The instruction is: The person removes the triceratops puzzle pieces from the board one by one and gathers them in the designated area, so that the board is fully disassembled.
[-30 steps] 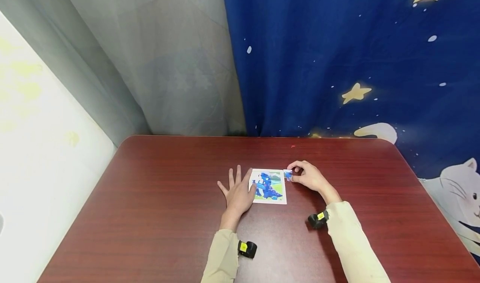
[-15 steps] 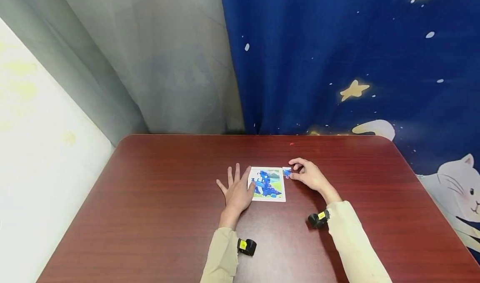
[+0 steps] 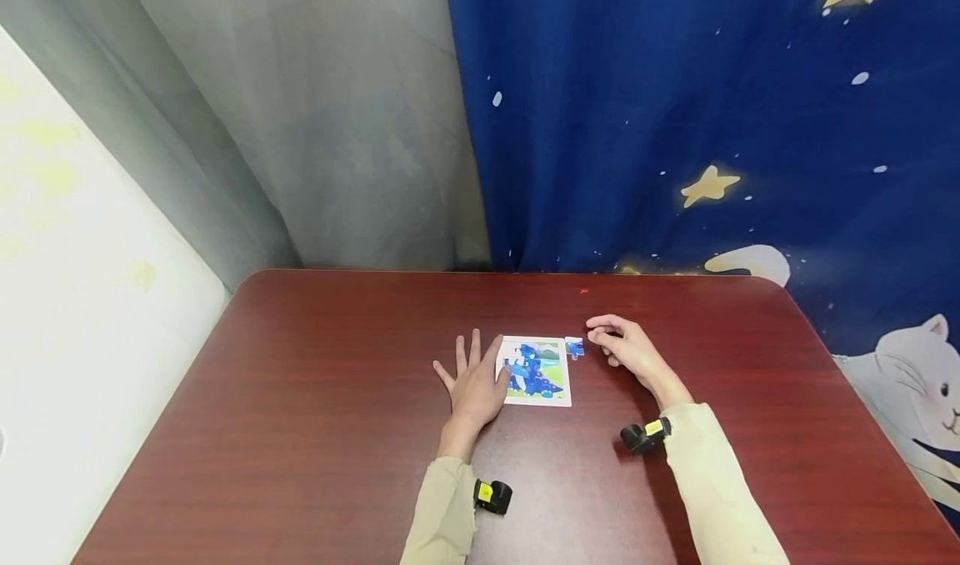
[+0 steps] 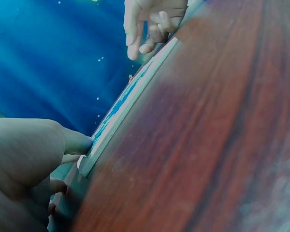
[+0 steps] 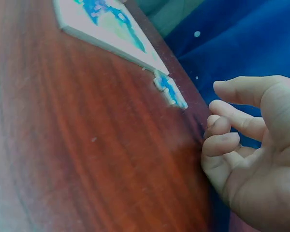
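A square jigsaw puzzle [image 3: 537, 402] with a white border and a blue dinosaur picture lies flat on the table. My left hand [image 3: 476, 390] rests on its left edge, fingers spread and thumb on the picture. A loose blue-and-white puzzle piece [image 3: 574, 347] lies beside the puzzle's upper right corner; in the right wrist view the piece [image 5: 170, 90] sits close against that corner. To its right my right hand [image 3: 630, 352] hovers with loosely bent fingers, apart from the piece and holding nothing.
The reddish-brown table [image 3: 337, 432] extends around both hands. Near its back edge lies a tiny red bit [image 3: 584, 291]. Behind it hang a grey curtain [image 3: 360, 132] and a blue star-patterned curtain [image 3: 600, 132]. A white surface [image 3: 90, 298] slopes along the left side.
My right hand has let go of the puzzle piece and drawn back to the right. The piece stays beside the puzzle's corner. My left hand keeps its place.
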Motion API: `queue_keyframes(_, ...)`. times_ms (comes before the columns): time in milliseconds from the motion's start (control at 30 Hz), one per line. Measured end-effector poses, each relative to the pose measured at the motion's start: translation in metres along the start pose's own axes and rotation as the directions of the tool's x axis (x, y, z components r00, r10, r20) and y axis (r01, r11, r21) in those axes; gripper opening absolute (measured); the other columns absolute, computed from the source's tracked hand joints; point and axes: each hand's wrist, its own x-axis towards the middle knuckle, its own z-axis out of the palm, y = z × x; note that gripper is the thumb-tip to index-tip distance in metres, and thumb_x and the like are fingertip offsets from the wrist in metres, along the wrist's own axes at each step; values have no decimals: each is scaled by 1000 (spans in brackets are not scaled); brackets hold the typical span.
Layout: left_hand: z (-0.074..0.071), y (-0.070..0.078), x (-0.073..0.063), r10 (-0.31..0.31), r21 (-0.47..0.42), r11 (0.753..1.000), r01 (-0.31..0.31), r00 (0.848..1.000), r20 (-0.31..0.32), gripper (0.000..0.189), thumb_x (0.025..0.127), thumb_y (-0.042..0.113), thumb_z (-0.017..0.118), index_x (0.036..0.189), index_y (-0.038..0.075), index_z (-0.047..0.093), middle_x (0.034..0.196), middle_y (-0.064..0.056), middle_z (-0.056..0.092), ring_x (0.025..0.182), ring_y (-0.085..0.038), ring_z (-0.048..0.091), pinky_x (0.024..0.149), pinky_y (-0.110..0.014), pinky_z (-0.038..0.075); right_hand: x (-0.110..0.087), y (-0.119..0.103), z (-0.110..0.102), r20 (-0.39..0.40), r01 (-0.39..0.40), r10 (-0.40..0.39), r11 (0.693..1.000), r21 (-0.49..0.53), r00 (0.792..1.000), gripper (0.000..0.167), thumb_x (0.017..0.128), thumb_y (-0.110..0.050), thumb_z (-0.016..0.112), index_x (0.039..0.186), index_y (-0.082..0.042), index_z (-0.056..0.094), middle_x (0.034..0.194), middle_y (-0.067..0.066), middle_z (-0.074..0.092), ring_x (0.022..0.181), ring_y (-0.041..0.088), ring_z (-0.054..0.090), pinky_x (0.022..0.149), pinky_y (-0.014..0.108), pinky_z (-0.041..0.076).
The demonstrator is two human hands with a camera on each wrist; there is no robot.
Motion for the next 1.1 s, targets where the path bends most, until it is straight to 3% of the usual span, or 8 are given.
queue_keyframes(67,0,0,0,-2,-2,1000,2,1000,0,51,92,28,55,141,19,43,151,-16,21,139,-38,6,95,-71,-8,1,-2,0,-13,7,-8,999,-32,1000,30,91,-11,57,117,5,55,94,16,54,62,15,43,48,23,38)
queue_keyframes(133,-1,0,0,-3,1,1000,3,1000,1,51,92,28,55,141,19,43,151,-15,21,139,-38,6,96,-71,-8,2,-3,1,-39,21,-26,991,-135,999,25,91,-11,58,111,3,58,89,15,56,61,16,44,49,24,39)
queue_keyframes(267,-1,0,0,-2,20,1000,2,1000,-5,50,92,27,54,141,19,43,151,-15,21,139,-38,6,96,-71,-7,3,-4,6,-81,34,-72,915,-403,994,16,86,-12,64,97,-1,63,82,9,58,69,20,51,62,30,42)
queue_keyframes(333,-1,0,0,-4,23,1000,4,1000,-4,50,93,27,53,141,20,43,151,-15,21,139,-37,6,96,-71,-7,4,-5,9,-77,43,-91,877,-479,993,14,84,-12,65,93,-2,63,82,7,59,76,21,53,70,34,41)
queue_keyframes(533,-1,1,0,-7,20,1000,7,1000,1,51,93,29,53,142,20,42,152,-14,20,139,-37,5,96,-70,-7,4,-7,14,-85,39,-94,865,-501,992,12,82,-11,66,91,-4,63,83,8,59,80,24,53,74,37,40)
queue_keyframes(767,-1,0,-2,-4,18,1000,4,1000,-10,51,92,29,54,141,20,43,151,-15,21,139,-37,6,96,-71,-6,2,-10,18,-161,84,-175,887,-455,971,10,85,-11,63,91,-4,62,80,6,57,67,19,51,66,32,41)
queue_keyframes(933,-1,1,-2,-5,20,1000,6,1000,-9,51,92,30,55,140,20,44,151,-15,22,139,-37,6,96,-71,-6,4,-27,30,-53,215,-279,835,-506,959,4,85,-10,64,88,-8,64,74,2,54,59,15,49,58,29,40)
queue_keyframes(1100,-1,0,-2,-3,34,999,4,1000,-13,50,91,30,55,140,20,45,151,-15,23,139,-37,7,96,-71,-5,6,-43,49,118,295,-279,767,-569,953,4,81,-10,66,85,-10,67,64,-4,53,60,13,48,58,29,38)
